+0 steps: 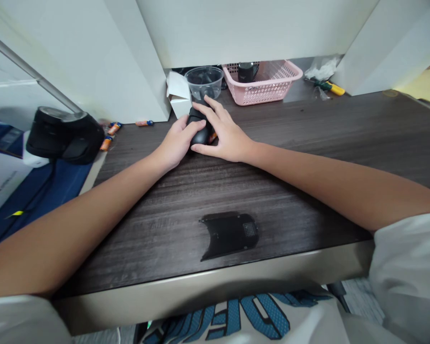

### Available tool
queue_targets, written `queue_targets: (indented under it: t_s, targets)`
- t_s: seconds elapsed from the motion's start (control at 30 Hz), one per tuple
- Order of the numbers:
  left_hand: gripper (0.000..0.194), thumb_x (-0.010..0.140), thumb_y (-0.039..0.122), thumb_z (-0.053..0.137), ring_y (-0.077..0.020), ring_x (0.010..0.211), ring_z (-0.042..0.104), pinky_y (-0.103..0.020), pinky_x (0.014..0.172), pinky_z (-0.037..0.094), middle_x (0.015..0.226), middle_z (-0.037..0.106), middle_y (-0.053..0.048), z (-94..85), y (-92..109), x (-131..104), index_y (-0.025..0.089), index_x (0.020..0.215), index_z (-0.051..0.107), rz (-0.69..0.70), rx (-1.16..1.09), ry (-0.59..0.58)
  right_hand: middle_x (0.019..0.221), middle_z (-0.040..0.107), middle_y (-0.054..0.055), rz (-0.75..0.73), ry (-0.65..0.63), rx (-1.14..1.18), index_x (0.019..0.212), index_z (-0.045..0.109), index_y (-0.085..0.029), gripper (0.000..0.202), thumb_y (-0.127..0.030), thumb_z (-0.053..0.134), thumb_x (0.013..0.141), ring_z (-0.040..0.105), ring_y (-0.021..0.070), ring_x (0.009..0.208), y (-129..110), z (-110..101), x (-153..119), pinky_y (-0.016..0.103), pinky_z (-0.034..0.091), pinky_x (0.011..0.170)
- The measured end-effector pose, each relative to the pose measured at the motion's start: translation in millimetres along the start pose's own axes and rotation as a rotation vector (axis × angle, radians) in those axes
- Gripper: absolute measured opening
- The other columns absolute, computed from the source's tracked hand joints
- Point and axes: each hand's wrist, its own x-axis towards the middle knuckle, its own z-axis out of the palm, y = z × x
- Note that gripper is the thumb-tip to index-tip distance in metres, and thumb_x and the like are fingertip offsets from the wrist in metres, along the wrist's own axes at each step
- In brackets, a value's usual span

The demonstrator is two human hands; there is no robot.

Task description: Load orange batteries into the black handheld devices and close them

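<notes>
Gripping smooth, rounded blk device (pixel 199 137) w/ L hand (pixel 178 142) & R hand (pixel 230 135).

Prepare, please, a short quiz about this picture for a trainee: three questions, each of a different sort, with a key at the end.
1. Multiple choice. Which thing do the left hand and the right hand both touch?
A) the mug
B) the black device
C) the yellow-handled tool

2. True or false. The cover lies nearer to the front edge of the desk than the black device does.

3. Fill in the missing word. The colour of the basket at the back of the desk is ____.

Key: 1. B; 2. True; 3. pink
</notes>
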Motion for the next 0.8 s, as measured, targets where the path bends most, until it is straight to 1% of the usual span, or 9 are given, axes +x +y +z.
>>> queue_targets:
  t_s: [0.2, 0.37, 0.5, 0.67, 0.8]
  targets:
    - [0.02, 0.099, 0.04, 0.069, -0.0253, 0.104, 0.077, -0.039, 0.093, 0.064, 0.104, 0.077, -0.005, -0.4, -0.6, 0.6, 0.022, 0.108, 0.067, 0.0, 0.004, -0.007, 0.186, 0.01, 0.011, 0.018, -0.006, -0.01, 0.175, 0.023, -0.034, 0.109, -0.07, 0.076, 0.087, 0.014, 0.0477, 0.169, -1.8, -0.9, 0.2, 0.076, 0.018, 0.134]
    - [0.019, 0.097, 0.04, 0.072, -0.0252, 0.097, 0.077, -0.04, 0.09, 0.065, 0.101, 0.077, -0.005, -0.6, -2.7, 1.7, 0.023, 0.105, 0.068, -0.011, -0.034, 0.001, 0.186, 0.011, 0.009, 0.028, -0.012, -0.004, 0.176, 0.022, -0.037, 0.11, -0.071, 0.076, 0.086, 0.015, 0.0471, 0.169, -3.9, -2.7, -0.3, 0.076, 0.018, 0.134]
    - [0.021, 0.097, 0.042, 0.071, -0.0255, 0.099, 0.077, -0.039, 0.089, 0.065, 0.099, 0.077, -0.005, -0.8, -4.4, 1.9, 0.023, 0.106, 0.068, 0.008, -0.026, -0.006, 0.186, 0.011, 0.008, 0.023, -0.01, -0.001, 0.176, 0.021, -0.038, 0.11, -0.071, 0.076, 0.087, 0.014, 0.0466, 0.17, -4.2, -2.6, -0.4, 0.076, 0.017, 0.134]
    - [0.021, 0.097, 0.042, 0.072, -0.0246, 0.097, 0.077, -0.037, 0.087, 0.064, 0.098, 0.076, -0.005, -1.1, -4.1, 1.9, 0.023, 0.105, 0.067, 0.002, -0.025, 0.0, 0.186, 0.011, 0.007, 0.022, -0.018, -0.011, 0.176, 0.021, -0.038, 0.109, -0.07, 0.076, 0.087, 0.013, 0.0475, 0.17, -4.6, -3.5, -0.7, 0.077, 0.018, 0.134]
    - [0.02, 0.097, 0.04, 0.072, -0.0245, 0.098, 0.076, -0.037, 0.088, 0.064, 0.1, 0.075, -0.005, -0.7, -3.3, 2.1, 0.023, 0.105, 0.067, -0.002, -0.028, 0.001, 0.186, 0.011, 0.01, 0.025, -0.014, -0.009, 0.176, 0.023, -0.035, 0.109, -0.069, 0.076, 0.087, 0.016, 0.0461, 0.169, -4.3, -3.6, -0.6, 0.074, 0.019, 0.135]
